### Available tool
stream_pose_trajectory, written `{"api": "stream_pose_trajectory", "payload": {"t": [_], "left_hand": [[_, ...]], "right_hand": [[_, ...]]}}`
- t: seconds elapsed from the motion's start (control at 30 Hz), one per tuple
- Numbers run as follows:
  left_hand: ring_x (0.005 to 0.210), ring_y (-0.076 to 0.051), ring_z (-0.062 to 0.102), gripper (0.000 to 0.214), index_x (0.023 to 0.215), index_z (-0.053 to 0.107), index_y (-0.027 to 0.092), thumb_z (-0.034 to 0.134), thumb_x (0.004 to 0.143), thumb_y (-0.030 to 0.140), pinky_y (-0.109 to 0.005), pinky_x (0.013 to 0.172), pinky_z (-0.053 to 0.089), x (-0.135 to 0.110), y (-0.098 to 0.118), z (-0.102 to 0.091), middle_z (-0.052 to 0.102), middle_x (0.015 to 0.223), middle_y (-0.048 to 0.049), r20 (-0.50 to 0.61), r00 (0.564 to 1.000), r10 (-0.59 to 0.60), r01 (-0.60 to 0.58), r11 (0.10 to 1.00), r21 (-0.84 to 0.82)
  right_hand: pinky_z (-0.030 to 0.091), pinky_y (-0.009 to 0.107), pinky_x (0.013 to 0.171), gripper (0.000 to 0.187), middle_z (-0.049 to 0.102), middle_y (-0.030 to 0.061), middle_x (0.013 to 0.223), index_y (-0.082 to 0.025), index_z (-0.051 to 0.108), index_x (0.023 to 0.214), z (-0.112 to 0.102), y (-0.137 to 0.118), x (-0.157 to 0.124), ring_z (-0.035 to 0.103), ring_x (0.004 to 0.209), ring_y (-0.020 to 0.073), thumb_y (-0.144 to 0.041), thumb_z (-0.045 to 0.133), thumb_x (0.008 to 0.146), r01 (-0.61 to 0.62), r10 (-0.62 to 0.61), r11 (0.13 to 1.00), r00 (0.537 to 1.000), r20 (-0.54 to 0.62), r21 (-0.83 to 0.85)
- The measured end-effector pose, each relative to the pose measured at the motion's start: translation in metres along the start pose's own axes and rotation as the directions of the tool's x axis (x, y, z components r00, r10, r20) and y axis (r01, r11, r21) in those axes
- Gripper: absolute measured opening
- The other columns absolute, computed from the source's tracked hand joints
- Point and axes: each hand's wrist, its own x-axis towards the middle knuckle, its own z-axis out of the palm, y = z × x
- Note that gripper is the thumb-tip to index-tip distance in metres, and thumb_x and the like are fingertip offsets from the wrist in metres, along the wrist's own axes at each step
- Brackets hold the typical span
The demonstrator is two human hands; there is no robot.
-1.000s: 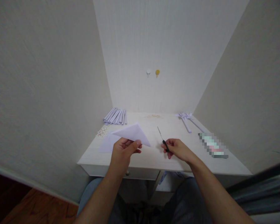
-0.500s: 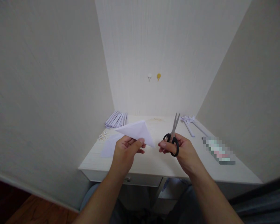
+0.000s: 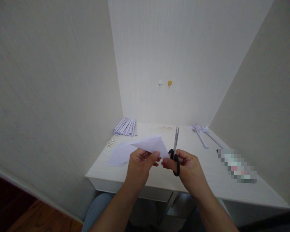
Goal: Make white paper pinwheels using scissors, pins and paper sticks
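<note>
My left hand [image 3: 141,166] pinches a pale lilac folded paper triangle [image 3: 152,143] by its lower edge, held above the white desk [image 3: 207,180]. My right hand [image 3: 187,167] grips black-handled scissors [image 3: 176,151], fingers through the loops, blades together and pointing up and away. The scissors stand just right of the triangle's right corner, nearly touching it. Another lilac sheet [image 3: 118,155] lies flat on the desk under the left hand.
A stack of folded lilac paper strips [image 3: 126,126] lies at the desk's back left, with small pale bits [image 3: 111,143] in front. Rolled paper stems with a bow [image 3: 203,132] lie back right. A blurred packet [image 3: 236,165] sits at the right. Walls close in on three sides.
My right hand lifted the scissors off the desk, took them by the handles and brought them left to the paper's corner. The left hand kept hold of the triangle.
</note>
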Motion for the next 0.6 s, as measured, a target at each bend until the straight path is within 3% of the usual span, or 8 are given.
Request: {"api": "stream_pose_trajectory", "payload": {"t": [0.13, 0.37, 0.6], "left_hand": [[0.059, -0.017, 0.067, 0.025, 0.071, 0.076, 0.015, 0.082, 0.072, 0.039, -0.028, 0.057, 0.057, 0.0, 0.003, -0.001, 0.074, 0.064, -0.0053, 0.001, 1.0, 0.009, -0.009, 1.0, 0.029], [0.059, -0.017, 0.065, 0.036, 0.064, 0.073, 0.014, 0.077, 0.079, 0.047, -0.029, 0.058, 0.058, 0.003, 0.013, -0.014, 0.072, 0.063, -0.006, -0.122, 0.985, 0.118, -0.105, 0.989, 0.105], [0.066, -0.016, 0.064, 0.037, 0.077, 0.071, 0.016, 0.07, 0.086, 0.053, -0.028, 0.056, 0.057, 0.005, 0.014, -0.025, 0.069, 0.072, -0.003, -0.096, 0.986, 0.136, -0.141, 0.989, -0.043]], "right_hand": [[0.043, 0.028, 0.051, 0.022, 0.071, 0.0053, 0.058, -0.02, 0.071, 0.056, -0.003, -0.004, -0.004, 0.059, 0.054, 0.0176, -0.039, 0.081, 0.06, 0.013, -0.011, 0.998, 0.999, 0.033, -0.061], [0.038, 0.027, 0.048, 0.019, 0.069, 0.0039, 0.056, -0.02, 0.072, 0.055, -0.01, -0.001, -0.007, 0.054, 0.051, 0.0156, -0.037, 0.077, 0.064, 0.009, -0.005, 0.995, 0.999, 0.047, -0.104], [0.043, 0.027, 0.053, 0.019, 0.072, 0.0053, 0.059, -0.019, 0.073, 0.057, -0.007, 0.002, -0.009, 0.06, 0.056, 0.0171, -0.035, 0.077, 0.066, -0.003, 0.004, 1.0, 0.996, 0.086, -0.019]]}}
